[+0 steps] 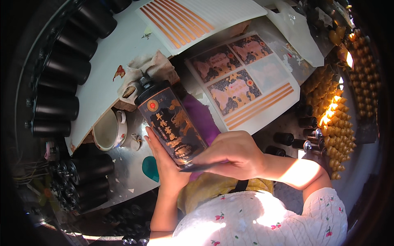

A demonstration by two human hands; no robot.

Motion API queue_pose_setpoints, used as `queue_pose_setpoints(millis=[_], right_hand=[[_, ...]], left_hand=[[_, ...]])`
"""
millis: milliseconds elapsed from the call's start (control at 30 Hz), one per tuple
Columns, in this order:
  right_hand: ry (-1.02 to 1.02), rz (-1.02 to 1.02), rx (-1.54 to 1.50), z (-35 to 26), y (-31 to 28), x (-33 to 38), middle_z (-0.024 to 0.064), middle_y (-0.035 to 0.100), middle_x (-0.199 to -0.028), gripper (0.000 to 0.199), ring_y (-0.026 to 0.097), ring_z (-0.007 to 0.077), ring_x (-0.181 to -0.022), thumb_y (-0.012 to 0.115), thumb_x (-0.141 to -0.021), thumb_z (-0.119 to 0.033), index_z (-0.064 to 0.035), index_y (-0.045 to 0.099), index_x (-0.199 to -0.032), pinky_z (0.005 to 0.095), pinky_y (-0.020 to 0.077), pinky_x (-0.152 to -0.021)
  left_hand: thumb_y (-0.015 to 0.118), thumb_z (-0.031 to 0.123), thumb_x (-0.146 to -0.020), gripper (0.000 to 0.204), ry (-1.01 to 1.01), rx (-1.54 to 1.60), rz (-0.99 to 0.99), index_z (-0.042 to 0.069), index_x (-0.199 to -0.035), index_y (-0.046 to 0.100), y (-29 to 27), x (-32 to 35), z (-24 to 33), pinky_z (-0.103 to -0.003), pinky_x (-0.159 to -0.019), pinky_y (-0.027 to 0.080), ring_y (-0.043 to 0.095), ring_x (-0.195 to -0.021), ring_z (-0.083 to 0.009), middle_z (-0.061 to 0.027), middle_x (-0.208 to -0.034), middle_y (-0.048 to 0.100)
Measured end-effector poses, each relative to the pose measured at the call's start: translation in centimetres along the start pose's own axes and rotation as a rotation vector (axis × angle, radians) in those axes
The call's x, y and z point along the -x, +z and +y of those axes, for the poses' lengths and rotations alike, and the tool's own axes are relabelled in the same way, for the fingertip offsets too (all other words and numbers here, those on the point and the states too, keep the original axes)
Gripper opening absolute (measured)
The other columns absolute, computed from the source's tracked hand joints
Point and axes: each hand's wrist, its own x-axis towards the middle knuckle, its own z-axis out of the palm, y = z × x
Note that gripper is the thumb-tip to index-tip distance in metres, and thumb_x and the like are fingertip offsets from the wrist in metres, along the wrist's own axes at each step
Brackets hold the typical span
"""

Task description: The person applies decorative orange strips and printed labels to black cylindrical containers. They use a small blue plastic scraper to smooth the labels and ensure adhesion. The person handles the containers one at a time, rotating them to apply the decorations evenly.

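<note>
A black bottle (172,121) with a gold and red decal on its front lies tilted across the middle, its neck pointing up and left. My left hand (166,164) is wrapped round its lower left side, thumb or fingers along the edge. In my right hand (236,153) is a dark, flat scraper-like tool (201,167), whose tip meets the bottle's bottom edge. The right fingers are closed on that tool; their undersides are hidden. A crumpled pale cloth (154,65) lies beside the bottle's neck.
Sheets of bottle decals (264,104) and striped strips (217,12) lie ahead. An enamel mug (106,130) and a teal object (150,169) sit at left. Black bottles (57,106) line the left side. Gold pointed pieces (338,139) and small black cylinders (283,138) stand at right.
</note>
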Motion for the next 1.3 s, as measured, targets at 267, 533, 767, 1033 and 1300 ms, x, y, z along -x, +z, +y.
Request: queue_pose_setpoints(millis=[267,533,767,1033,1300], right_hand=[[0.625,0.619,-0.567,3.1,4.8,-1.4,0.0037,0.058,-0.087,0.028,0.057,0.0100,-0.083,0.074,-0.086,-0.009,-0.0013,0.052,-0.102,0.0277,0.0486,-0.074],[0.621,0.650,-0.445,1.6,3.5,-3.9,0.0049,0.057,-0.083,0.024,0.056,0.0108,-0.074,0.072,-0.084,-0.006,-0.0037,0.051,-0.096,0.0295,0.0482,-0.064],[0.251,0.509,0.075,2.3,3.7,-8.1,0.0109,0.048,-0.075,0.026,0.051,0.0201,-0.067,0.073,-0.078,-0.002,-0.0030,0.049,-0.089,0.0321,0.0431,-0.062],[0.758,0.656,-0.474,5.8,3.0,-5.8,0.0020,0.056,-0.085,0.026,0.052,0.0074,-0.077,0.072,-0.083,-0.006,-0.0049,0.048,-0.092,0.0245,0.0451,-0.069],[0.677,0.676,-0.408,5.9,2.8,-5.4,0.0036,0.058,-0.086,0.022,0.056,0.0104,-0.080,0.071,-0.085,-0.003,-0.0003,0.052,-0.096,0.0267,0.0475,-0.075]], left_hand=[[0.082,0.054,-0.070,0.134,0.091,-0.333,-0.058,-0.007,-0.156,0.000,-0.7,0.2,-0.7,-0.060,-0.116,-0.016,0.016,-0.152,-0.0401,-0.0302,-0.162,0.012],[0.081,0.056,-0.071,0.132,0.055,-0.202,-0.033,-0.007,-0.156,0.001,-0.4,0.2,-0.8,-0.059,-0.117,-0.016,0.019,-0.151,-0.0393,-0.0279,-0.161,0.018],[0.083,0.053,-0.071,0.131,0.047,-0.261,-0.054,-0.010,-0.154,0.004,-0.4,0.3,-0.5,-0.060,-0.116,-0.015,0.020,-0.150,-0.0405,-0.0269,-0.159,0.023],[0.089,0.029,-0.069,0.129,0.053,-0.103,-0.031,-0.003,-0.158,0.001,-0.1,-0.2,-0.4,-0.046,-0.114,0.024,0.039,-0.140,-0.0325,-0.0220,-0.157,0.028],[0.085,0.010,-0.071,0.122,0.020,0.029,-0.005,0.000,-0.159,0.002,-0.5,0.3,0.0,-0.041,-0.111,0.033,0.049,-0.133,-0.0280,-0.0174,-0.152,0.040]])
